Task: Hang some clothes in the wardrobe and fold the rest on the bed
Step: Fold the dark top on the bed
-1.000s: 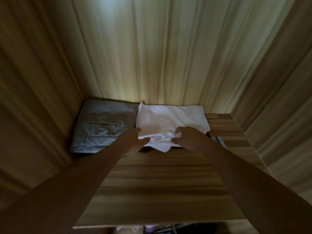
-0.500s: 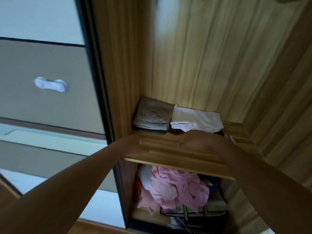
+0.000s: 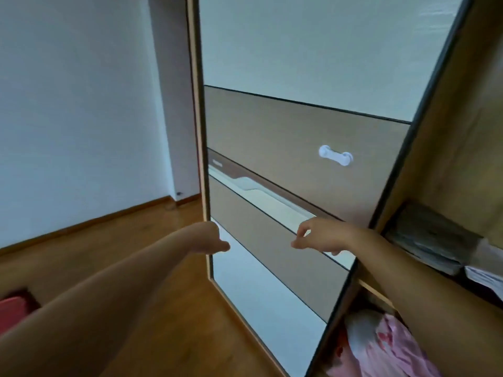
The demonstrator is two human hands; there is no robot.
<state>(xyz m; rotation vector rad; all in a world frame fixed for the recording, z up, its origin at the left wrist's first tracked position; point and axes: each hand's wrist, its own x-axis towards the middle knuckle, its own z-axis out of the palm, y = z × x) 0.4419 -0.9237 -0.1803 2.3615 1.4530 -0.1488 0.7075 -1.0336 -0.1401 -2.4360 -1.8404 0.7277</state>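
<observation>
Clothes in the open wardrobe compartment, at right. A folded grey garment point(image 3: 430, 240) lies flat and squared on the shelf point(image 3: 377, 293), with a folded white garment point(image 3: 484, 278) just beside it at the frame edge. In the compartment below the shelf, a pink heap point(image 3: 392, 346) lies crumpled and unfolded.

The right hand point(image 3: 318, 236) hangs in front of the sliding door point(image 3: 272, 131), well below the door's white handle point(image 3: 335, 155). Its fingers are loosely curled, thumb near forefinger, with nothing between them. The left hand point(image 3: 209, 240) is at the door's outer edge. Its fingers are turned away from the camera, so it cannot be told how far they are closed or whether they touch the edge; no cloth shows in it.

Judged step: an interval between garments, with both hands free of cloth. The next move calls for taking up an unsorted piece, perhaps from the pink heap. The bed is out of view. A wooden floor point(image 3: 136, 281) lies beyond.
</observation>
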